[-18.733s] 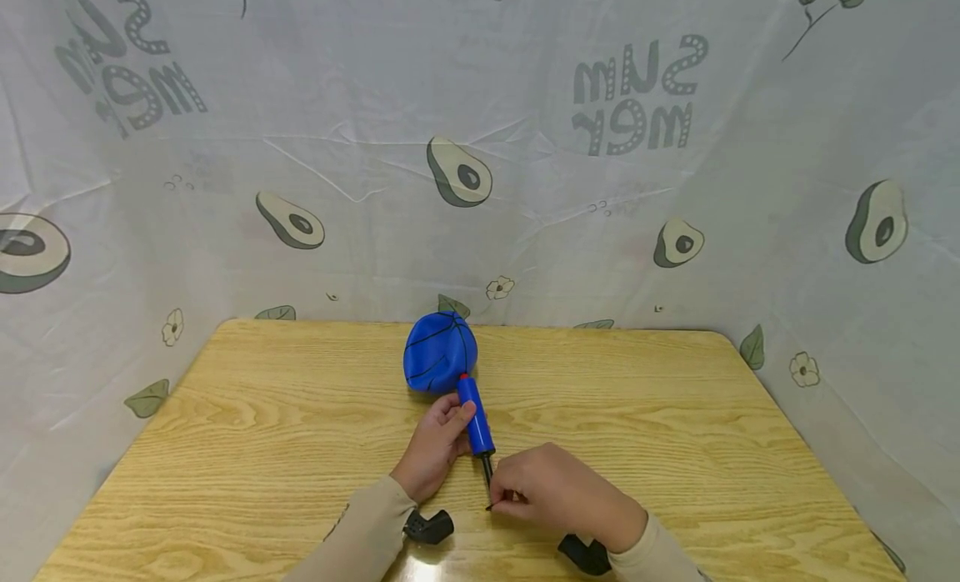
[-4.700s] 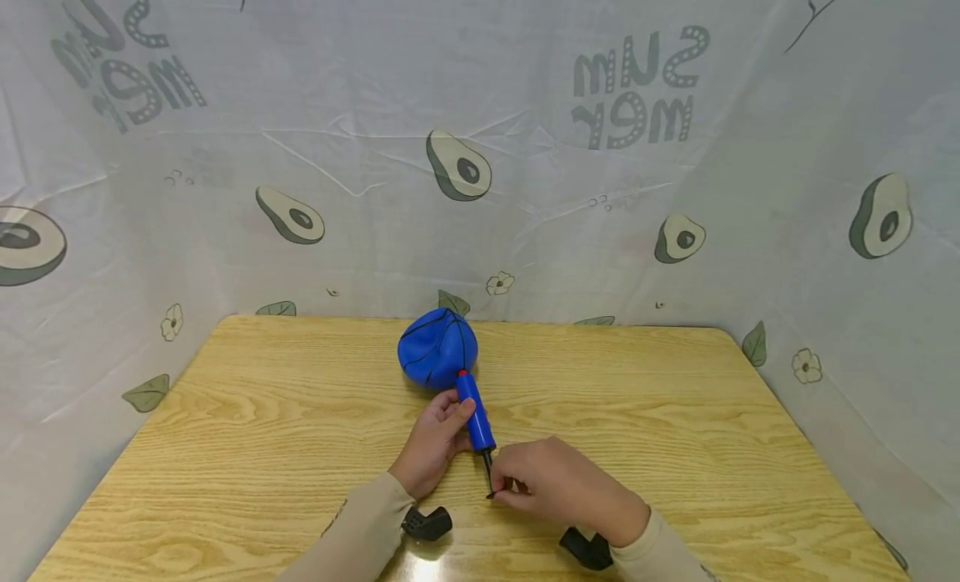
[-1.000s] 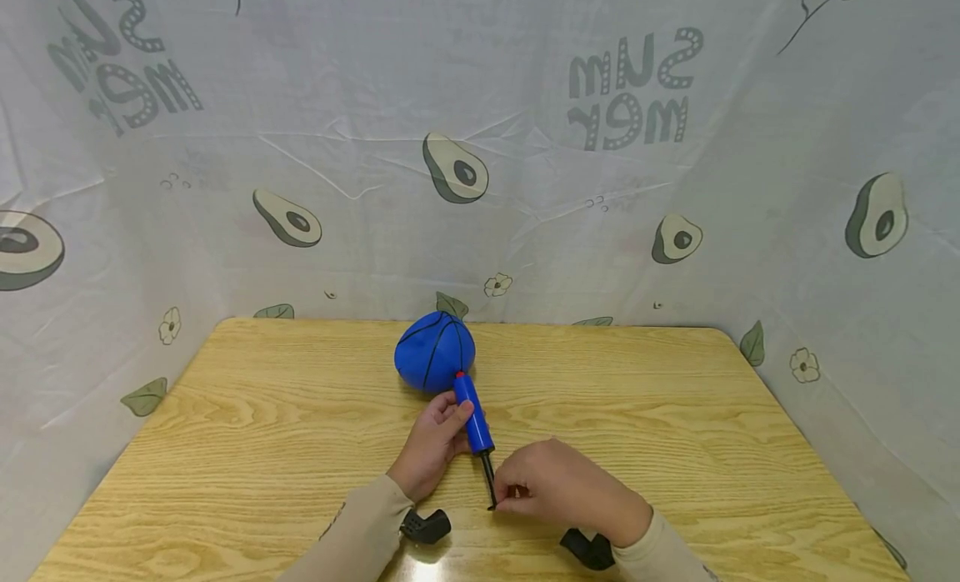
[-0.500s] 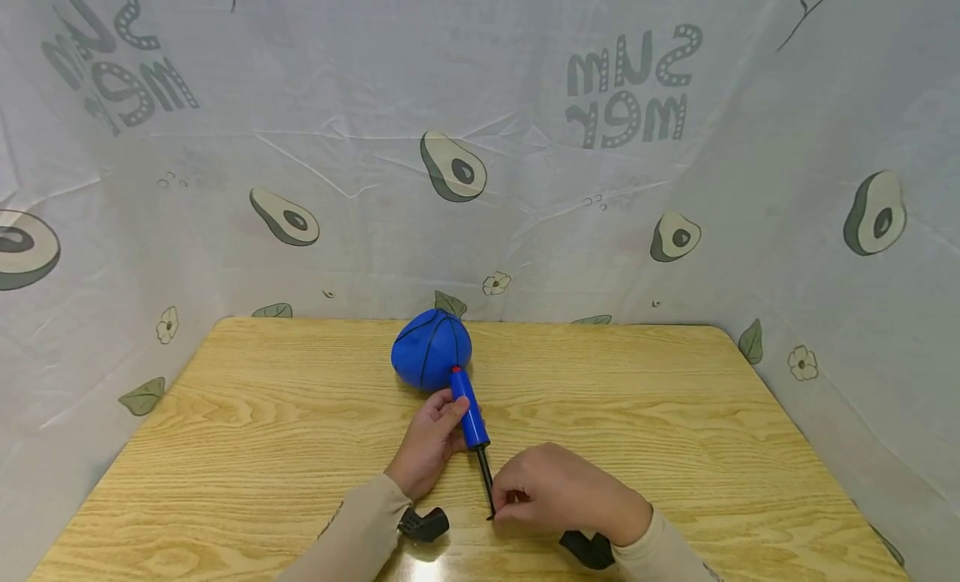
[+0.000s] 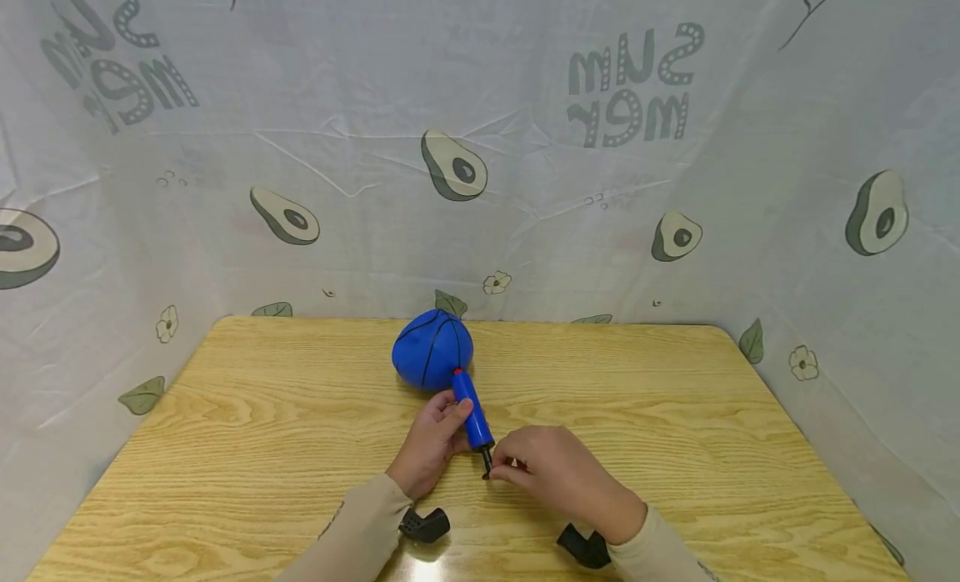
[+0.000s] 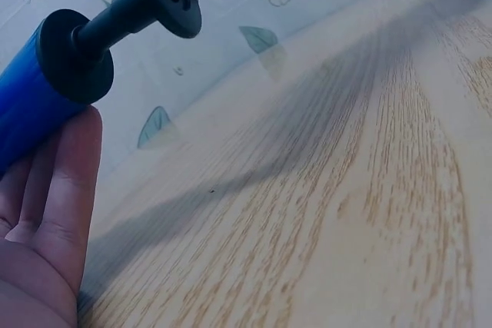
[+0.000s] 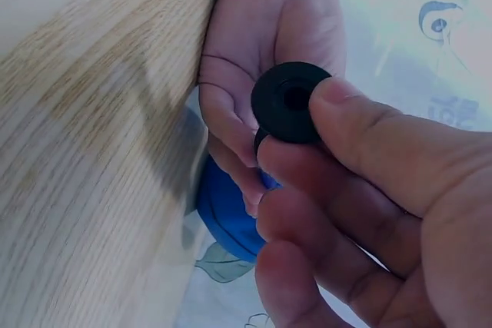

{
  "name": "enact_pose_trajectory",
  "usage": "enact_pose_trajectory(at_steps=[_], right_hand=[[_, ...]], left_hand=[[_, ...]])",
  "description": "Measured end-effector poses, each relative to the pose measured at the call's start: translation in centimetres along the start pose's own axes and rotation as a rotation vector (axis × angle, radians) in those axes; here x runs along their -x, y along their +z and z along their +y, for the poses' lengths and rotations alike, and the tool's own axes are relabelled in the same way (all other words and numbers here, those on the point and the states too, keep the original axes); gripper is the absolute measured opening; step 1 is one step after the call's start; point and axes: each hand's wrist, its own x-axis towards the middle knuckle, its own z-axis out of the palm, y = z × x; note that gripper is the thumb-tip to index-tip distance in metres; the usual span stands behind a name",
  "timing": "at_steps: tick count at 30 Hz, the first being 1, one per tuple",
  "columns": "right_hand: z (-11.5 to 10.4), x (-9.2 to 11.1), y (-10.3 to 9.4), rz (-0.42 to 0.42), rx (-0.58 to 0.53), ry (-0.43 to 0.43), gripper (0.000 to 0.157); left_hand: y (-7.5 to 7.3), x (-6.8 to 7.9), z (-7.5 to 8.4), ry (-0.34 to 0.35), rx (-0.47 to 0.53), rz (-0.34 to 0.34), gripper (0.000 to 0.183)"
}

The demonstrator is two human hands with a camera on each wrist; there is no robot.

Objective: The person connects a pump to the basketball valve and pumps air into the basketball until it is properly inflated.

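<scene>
A blue ball with black lines (image 5: 431, 350) sits at the back of the table, one side slightly dented. The red tip of a blue hand pump (image 5: 472, 415) meets its near side. My left hand (image 5: 435, 440) grips the pump barrel, thumb on top and fingers beneath. Between its thumb and fingers my right hand (image 5: 558, 474) pinches the pump's black end knob (image 7: 288, 105). Only a short length of black rod (image 6: 115, 27) shows between barrel and knob in the left wrist view. The ball is partly hidden behind my left hand in the right wrist view.
The wood-grain table (image 5: 262, 449) ends at a pale curtain (image 5: 360, 215) printed with avocados, hanging behind and along both sides. Black wrist-worn devices (image 5: 425, 525) sit at both wrists, close over the tabletop.
Over the last half second my right hand has moved forward, sliding the rod into the barrel. My left hand keeps its grip. The ball looks fuller and rounder than in the oldest frame.
</scene>
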Motion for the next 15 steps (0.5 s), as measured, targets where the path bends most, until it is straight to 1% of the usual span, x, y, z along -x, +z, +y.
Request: enact_pose_trajectory(at_steps=[3,7,11,15], right_hand=[[0.08,-0.02,0.1,0.011,0.011,-0.009,0.007],[0.07,-0.01,0.04,-0.006,0.014,-0.059,0.009],[-0.07,0.11,-0.18,-0.054,0.005,-0.111,0.012],[-0.18,0.23,-0.31,-0.12,-0.012,-0.158,0.017]], left_hand=[[-0.03,-0.04,-0.08,0.002,-0.005,-0.009,0.036],[-0.02,-0.11,-0.2,0.007,-0.018,-0.018,0.035],[0.02,-0.12,-0.25,0.015,-0.024,-0.015,0.035],[-0.02,-0.12,-0.26,0.013,-0.017,-0.003,0.035]])
